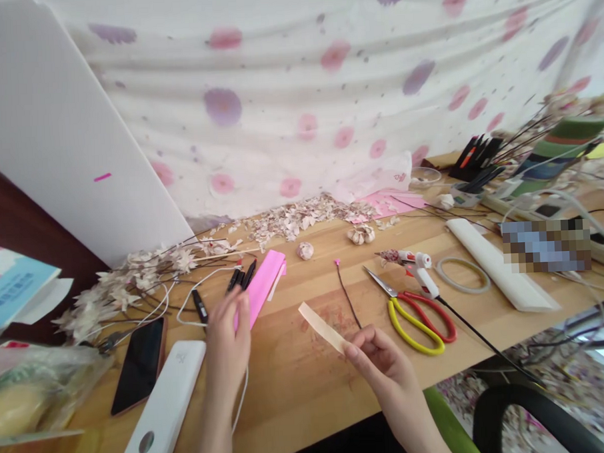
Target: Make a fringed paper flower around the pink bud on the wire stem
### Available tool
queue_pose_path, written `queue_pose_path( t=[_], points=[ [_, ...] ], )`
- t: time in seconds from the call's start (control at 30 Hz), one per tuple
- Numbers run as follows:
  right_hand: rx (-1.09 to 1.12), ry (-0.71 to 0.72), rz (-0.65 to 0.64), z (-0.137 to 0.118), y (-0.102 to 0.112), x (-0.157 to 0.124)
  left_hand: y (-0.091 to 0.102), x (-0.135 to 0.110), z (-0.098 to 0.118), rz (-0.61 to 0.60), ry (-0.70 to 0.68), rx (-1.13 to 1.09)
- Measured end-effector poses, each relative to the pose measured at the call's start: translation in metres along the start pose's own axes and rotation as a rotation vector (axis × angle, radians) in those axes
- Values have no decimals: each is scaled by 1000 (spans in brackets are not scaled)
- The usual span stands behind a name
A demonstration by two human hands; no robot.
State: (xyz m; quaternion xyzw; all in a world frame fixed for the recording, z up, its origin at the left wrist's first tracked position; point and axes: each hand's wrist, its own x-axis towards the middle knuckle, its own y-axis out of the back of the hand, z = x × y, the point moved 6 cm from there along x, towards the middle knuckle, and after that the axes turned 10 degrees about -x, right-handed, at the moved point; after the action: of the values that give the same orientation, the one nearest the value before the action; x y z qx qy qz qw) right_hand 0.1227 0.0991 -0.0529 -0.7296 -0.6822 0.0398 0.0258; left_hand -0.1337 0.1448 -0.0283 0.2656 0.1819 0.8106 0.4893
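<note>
My right hand pinches one end of a narrow cream paper strip between thumb and fingertips. The strip points up and left above the wooden table. My left hand, slightly blurred, is over the near end of a folded pink paper stack. Its fingers are partly hidden, and whether they grip the stack is unclear. A dark wire stem with a small pink tip lies just beyond my right hand. Scissors with one yellow and one red handle lie to the right, blades partly crossed.
A white glue gun rests behind the scissors, near a roll of tape and a long white piece. At left are a phone, a white power bank and black pens. Pale petals line the back.
</note>
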Motion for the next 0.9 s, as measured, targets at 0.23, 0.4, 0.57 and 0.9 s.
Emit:
queue_pose_path(
  t=[0.23,0.4,0.57,0.9],
  points=[
    [-61,208,-19,-20,-11,-11,-51,-98,67,-213,488,-971],
    [-112,318,91,-28,-8,-20,-43,-89,78,-130,542,-1016],
    [-105,314,127,-21,-6,-25,-36,-83,72,-76,539,-1052],
    [-175,240,119,5,4,-21,-42,-80,35,-100,581,-1152]
  ],
)
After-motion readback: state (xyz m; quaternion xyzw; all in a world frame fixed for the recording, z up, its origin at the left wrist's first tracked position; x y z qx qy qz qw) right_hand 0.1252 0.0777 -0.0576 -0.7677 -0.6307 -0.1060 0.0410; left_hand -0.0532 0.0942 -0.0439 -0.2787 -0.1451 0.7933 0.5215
